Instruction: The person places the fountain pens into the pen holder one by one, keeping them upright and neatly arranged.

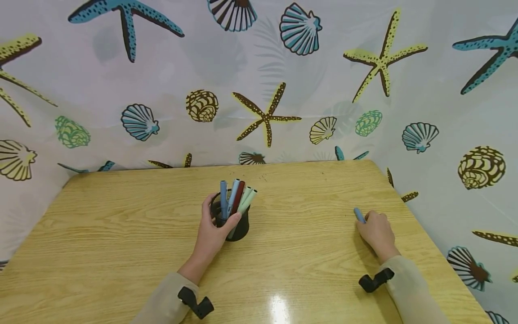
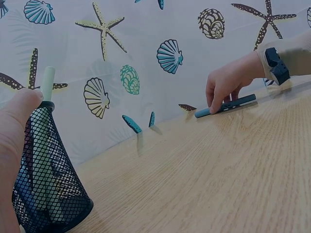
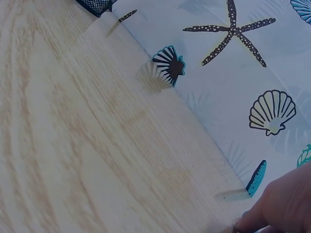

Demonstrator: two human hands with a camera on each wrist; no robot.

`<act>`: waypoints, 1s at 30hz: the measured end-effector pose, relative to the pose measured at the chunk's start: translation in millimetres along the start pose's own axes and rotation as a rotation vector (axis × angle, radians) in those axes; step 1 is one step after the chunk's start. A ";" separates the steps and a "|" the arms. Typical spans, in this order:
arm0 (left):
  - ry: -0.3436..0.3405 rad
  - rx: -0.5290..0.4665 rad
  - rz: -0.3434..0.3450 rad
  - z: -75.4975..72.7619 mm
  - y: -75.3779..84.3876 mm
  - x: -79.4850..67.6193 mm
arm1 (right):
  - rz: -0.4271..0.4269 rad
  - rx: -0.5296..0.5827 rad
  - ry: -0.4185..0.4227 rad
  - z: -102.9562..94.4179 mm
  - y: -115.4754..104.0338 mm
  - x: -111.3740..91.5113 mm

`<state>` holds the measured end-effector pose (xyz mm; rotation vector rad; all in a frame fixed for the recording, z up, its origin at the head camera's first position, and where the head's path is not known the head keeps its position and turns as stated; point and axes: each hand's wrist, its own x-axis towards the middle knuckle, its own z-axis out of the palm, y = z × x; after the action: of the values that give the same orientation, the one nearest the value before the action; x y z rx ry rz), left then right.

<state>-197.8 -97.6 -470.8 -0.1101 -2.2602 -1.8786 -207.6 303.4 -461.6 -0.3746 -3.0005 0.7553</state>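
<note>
My left hand [image 1: 213, 231] grips a black mesh pen holder [image 1: 242, 228], fingers round its far side and thumb at the near rim. Upright in it stand several pens: a blue one [image 1: 223, 198], a light blue one, a dark red one [image 1: 238, 197] and pale green ones [image 1: 247, 200]. Over at the right of the table, my right hand [image 1: 377, 230] pinches a blue pen [image 1: 358, 214] from above. In the left wrist view this pen [image 2: 240, 102] lies low along the tabletop, light blue at one end and darker at the other.
The wooden table [image 1: 299, 234] reaches back to a white cloth [image 1: 174, 67] printed with shells and starfish, which also hangs along both sides. A black wrist camera [image 1: 196, 303] is strapped on the left sleeve and another [image 1: 376, 280] on the right sleeve.
</note>
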 end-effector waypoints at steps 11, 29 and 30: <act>0.005 0.013 -0.002 -0.1 -1.0 0.6 | -0.015 0.012 -0.009 0.7 -0.1 -0.4; 0.006 0.013 0.007 -1.3 -0.2 0.6 | -0.065 0.030 0.035 -3.1 -11.4 -8.1; 0.004 0.009 0.011 -1.3 -0.4 0.5 | -0.066 0.026 0.036 -3.0 -12.1 -8.5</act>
<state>-198.2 -99.1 -470.8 -0.1167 -2.2612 -1.8614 -201.8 292.5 -453.0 -0.2829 -2.9503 0.7735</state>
